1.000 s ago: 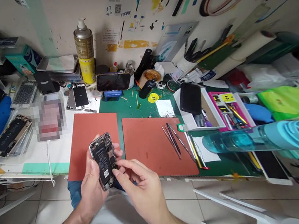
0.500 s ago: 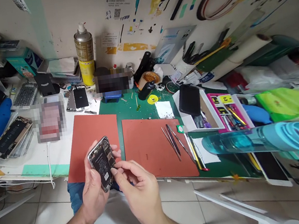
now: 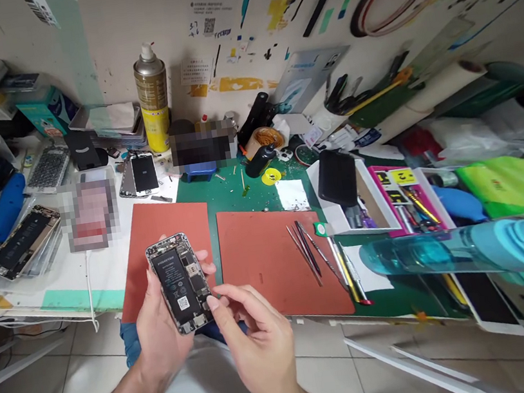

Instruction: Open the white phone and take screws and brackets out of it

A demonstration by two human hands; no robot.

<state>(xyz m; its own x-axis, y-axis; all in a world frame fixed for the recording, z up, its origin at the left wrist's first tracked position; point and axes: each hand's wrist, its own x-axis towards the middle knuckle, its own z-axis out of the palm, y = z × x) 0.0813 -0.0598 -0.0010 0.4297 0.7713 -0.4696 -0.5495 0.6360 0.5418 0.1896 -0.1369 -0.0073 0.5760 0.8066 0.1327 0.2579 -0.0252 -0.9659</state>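
My left hand (image 3: 156,325) holds an opened smartphone (image 3: 180,283) from behind and along its left edge, its fingertips showing past the right edge. The screen is off; a black battery (image 3: 176,285) with a white code label and the circuit board beside it face up. My right hand (image 3: 256,327) is at the phone's lower right edge, thumb and index finger closed together there. Whatever lies between those fingertips is too small or hidden to name. The phone is held over the near edge of the left red-brown mat (image 3: 161,220).
On the right red-brown mat (image 3: 260,255) lie tweezers (image 3: 304,252) and other thin tools, with screwdrivers (image 3: 348,275) at its right edge. A blue bottle (image 3: 411,253) lies farther right. Another opened phone (image 3: 25,243) sits at left. A spray can (image 3: 154,101) stands behind.
The phone has been turned so its inside faces me more squarely. My right hand has shifted slightly right and down with it, staying at the phone's edge. The view has shifted a little.
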